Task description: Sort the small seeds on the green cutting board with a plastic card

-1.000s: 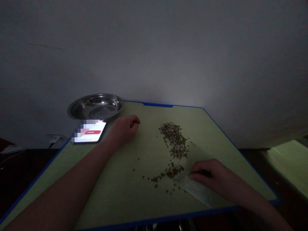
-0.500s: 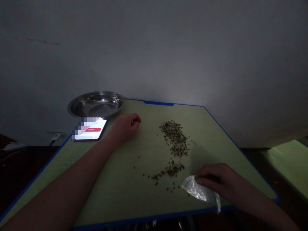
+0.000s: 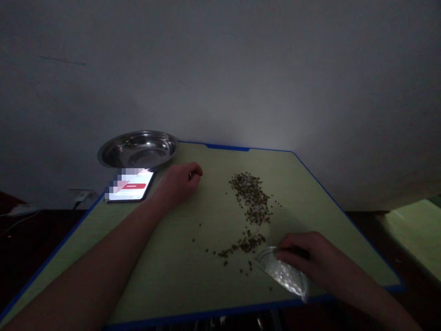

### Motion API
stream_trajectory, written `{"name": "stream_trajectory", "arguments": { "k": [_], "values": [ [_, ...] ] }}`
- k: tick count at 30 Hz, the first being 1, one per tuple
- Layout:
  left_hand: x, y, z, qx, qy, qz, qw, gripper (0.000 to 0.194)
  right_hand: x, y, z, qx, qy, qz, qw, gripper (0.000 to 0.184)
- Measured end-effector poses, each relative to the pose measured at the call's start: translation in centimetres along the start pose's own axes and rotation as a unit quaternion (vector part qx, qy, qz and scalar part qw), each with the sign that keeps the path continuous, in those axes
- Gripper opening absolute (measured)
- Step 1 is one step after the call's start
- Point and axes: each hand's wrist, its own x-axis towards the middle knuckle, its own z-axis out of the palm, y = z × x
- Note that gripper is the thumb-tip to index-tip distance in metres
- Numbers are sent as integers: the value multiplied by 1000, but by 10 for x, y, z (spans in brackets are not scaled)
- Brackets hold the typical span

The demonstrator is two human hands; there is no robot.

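Observation:
My right hand (image 3: 305,255) pinches the edge of a small shiny clear plastic bag (image 3: 284,275) near the table's front edge. The bag hangs low over the tabletop, tilted, its left end close to a small cluster of brownish-green seeds or beans (image 3: 251,242). Behind that cluster lies a larger loose pile of the same grains (image 3: 251,195), with several stray ones around. On the left, my left hand (image 3: 181,183) rests on the table with its fingers curled in, and I see nothing held in it. The undersides of its fingers are hidden.
A wide stainless steel basin (image 3: 141,149) stands at the back left. In front of it lies a phone (image 3: 132,187) with a lit screen, beside my left wrist. The pale green table (image 3: 165,280) has a blue rim and stands against a grey wall (image 3: 227,73).
My right hand has shifted slightly left and away from me with the plastic bag, bringing it closer to the small cluster. My left hand stays put.

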Motion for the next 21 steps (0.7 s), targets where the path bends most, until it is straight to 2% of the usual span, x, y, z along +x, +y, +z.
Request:
{"name": "stream_trajectory", "arguments": {
  "k": [4, 11, 17, 21],
  "values": [
    [-1, 1, -1, 3, -2, -5, 1000, 26, 3, -2, 1, 7, 2, -1, 1000, 24],
    [0, -1, 0, 4, -1, 3, 1000, 24, 18, -18, 2, 1, 2, -56, 998, 20],
    [0, 0, 1, 4, -3, 6, 1000, 24, 27, -34, 6, -21, -30, -97, 995, 21],
    [-1, 1, 1, 7, -10, 5, 1000, 24, 28, -41, 10, -27, -50, -132, 990, 14]
  ]
}}
